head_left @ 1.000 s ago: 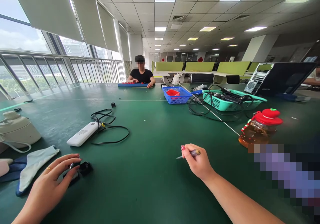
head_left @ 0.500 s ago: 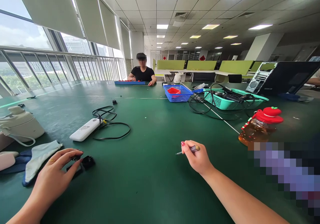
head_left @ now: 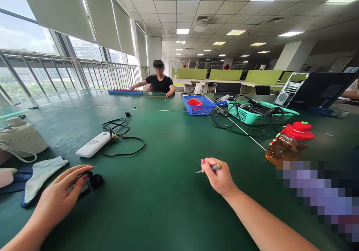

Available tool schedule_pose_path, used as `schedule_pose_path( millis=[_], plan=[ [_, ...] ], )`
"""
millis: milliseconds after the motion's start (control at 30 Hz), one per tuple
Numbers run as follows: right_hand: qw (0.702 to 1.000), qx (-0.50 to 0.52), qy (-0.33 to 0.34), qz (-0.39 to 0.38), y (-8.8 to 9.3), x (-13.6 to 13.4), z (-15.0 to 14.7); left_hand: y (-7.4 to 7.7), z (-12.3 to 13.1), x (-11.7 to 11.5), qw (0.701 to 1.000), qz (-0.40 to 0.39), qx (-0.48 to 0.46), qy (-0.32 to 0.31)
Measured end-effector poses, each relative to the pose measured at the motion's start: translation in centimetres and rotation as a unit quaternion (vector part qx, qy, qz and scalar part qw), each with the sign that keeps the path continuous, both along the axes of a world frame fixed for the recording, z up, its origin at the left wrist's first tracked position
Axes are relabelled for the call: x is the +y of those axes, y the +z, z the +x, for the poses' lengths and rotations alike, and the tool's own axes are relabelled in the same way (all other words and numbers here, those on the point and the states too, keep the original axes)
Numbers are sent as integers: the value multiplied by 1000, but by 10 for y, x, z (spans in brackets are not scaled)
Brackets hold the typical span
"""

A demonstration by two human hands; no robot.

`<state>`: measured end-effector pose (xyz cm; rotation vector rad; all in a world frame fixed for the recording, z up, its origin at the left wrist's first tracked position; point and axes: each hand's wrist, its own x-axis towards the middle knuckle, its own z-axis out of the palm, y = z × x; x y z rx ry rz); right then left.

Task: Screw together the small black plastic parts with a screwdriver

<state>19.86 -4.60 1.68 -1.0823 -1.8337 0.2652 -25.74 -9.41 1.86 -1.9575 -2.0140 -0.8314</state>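
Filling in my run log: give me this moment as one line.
left hand: grips small black device | right hand: holds slim screwdriver-like tool | surface: green table | nearby: white power bank, black cable

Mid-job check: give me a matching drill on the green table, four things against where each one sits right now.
Things:
1. small screwdriver
2. black part
3. white power bank
4. red tray

Places:
A. inside the blue basket
B. pinched in the right hand
C. under the fingers of the left hand
D. lying beside a black cable

Pairs: 1-B, 2-C, 3-D, 4-A
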Motion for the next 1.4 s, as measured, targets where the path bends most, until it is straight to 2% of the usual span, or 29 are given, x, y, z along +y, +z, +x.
schedule_pose_path(
  millis=[200, 400, 667, 800, 967, 1200, 1400],
  plan=[
    [1000, -1, -4, -2, 0, -1, 0, 4, 7, -1, 1000, -11, -12, -3],
    [1000, 1, 2, -4, 1, -1, 0, 1, -4, 3, 997, -45, -55, -20],
    [1000, 7, 2, -1, -1, 0, 0, -13, -14, 7, 997, -14, -1, -73],
    [1000, 8, 4, -3, 0, 0, 0, -14, -13, 8, 996, 14, 10, -83],
    [1000, 10, 6, -4, 0, 0, 0, -9, -8, 8, 997, 30, 19, -66],
    [1000, 9, 6, -5, -2, 1, 1, -5, -8, 6, 1000, 19, 11, 3],
    [999, 16, 17, -39, 2, 0, -3, -12, -15, 6, 999, 37, 8, -27]
  ],
)
